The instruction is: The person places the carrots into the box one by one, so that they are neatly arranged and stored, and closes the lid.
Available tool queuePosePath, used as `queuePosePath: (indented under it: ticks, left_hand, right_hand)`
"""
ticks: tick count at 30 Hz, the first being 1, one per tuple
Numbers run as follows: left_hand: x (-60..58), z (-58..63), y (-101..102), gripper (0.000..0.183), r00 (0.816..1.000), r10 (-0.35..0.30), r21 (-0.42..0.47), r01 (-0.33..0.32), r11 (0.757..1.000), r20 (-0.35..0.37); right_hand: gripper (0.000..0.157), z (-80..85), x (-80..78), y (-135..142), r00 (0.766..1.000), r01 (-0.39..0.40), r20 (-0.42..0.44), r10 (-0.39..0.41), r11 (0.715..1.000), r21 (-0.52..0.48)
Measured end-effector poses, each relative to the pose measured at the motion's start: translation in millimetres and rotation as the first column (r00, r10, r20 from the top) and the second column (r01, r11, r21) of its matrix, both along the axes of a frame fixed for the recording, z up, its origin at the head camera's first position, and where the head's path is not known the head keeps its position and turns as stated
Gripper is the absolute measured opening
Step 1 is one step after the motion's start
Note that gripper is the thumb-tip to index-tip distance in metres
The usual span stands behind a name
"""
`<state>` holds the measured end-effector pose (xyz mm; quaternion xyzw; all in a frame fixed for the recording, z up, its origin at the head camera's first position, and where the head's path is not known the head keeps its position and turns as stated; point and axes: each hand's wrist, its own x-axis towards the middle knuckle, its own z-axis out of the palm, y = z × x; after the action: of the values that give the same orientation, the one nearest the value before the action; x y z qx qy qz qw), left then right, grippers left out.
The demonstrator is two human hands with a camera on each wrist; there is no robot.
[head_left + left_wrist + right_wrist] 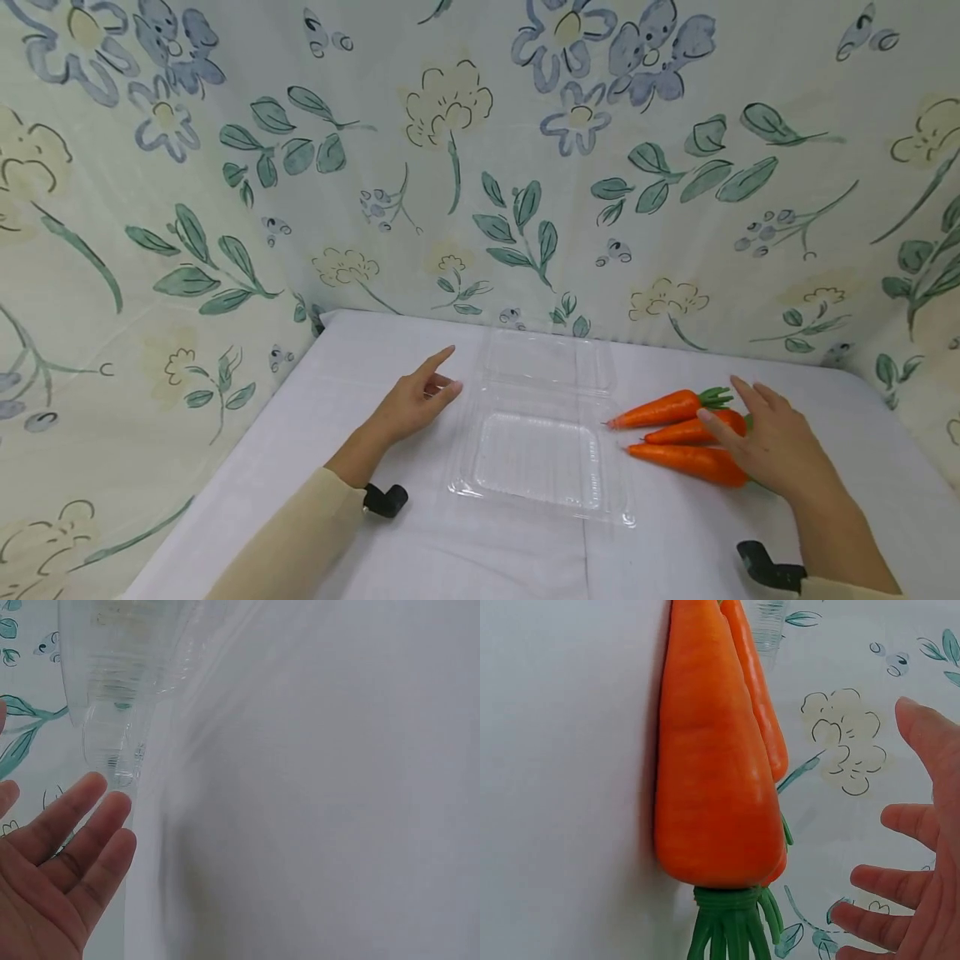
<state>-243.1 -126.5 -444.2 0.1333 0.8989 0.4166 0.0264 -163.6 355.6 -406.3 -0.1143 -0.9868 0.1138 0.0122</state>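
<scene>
Three orange carrots with green tops lie side by side right of centre: a far carrot (660, 410), a middle carrot (686, 431) and a near carrot (690, 462). Over their green ends hovers my right hand (783, 442), fingers spread, holding nothing. In the right wrist view the near carrot (716, 765) fills the middle, apart from the right hand (922, 877). A clear plastic clamshell box (536, 500) lies opened flat, its lid (536, 358) away from me. Left of it is my left hand (412, 404), fingers loosely extended and nothing in them; the left wrist view shows that hand (67, 877) too.
A white cloth covers the table (360, 358). Behind and beside it hangs a floral curtain (420, 217). Black wrist mounts (386, 502) show at both forearms. The carrots lie close to the box's right side.
</scene>
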Motion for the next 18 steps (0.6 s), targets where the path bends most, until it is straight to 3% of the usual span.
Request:
queuePosePath:
  ticks: [7, 14, 18]
  left_hand:
    - [2.6, -4.4, 11, 0.068, 0.997, 0.011, 0.121, -0.02, 0.992, 0.075]
    - [3.3, -10.2, 22, 0.066, 0.985, -0.054, 0.328, -0.003, 0.945, 0.163]
    - [4.7, -13.9, 27, 0.065, 0.982, -0.086, 0.359, 0.021, 0.933, 0.167]
  right_hand:
    - [0.105, 2.1, 7.3, 15, 0.996, 0.075, 0.058, -0.068, 0.988, -0.132]
    - [0.102, 0.5, 11.2, 22, 0.986, 0.101, 0.153, -0.07, 0.973, -0.206]
    - [0.108, -1.7, 13.0, 24, 0.969, 0.141, 0.231, -0.091, 0.967, -0.211]
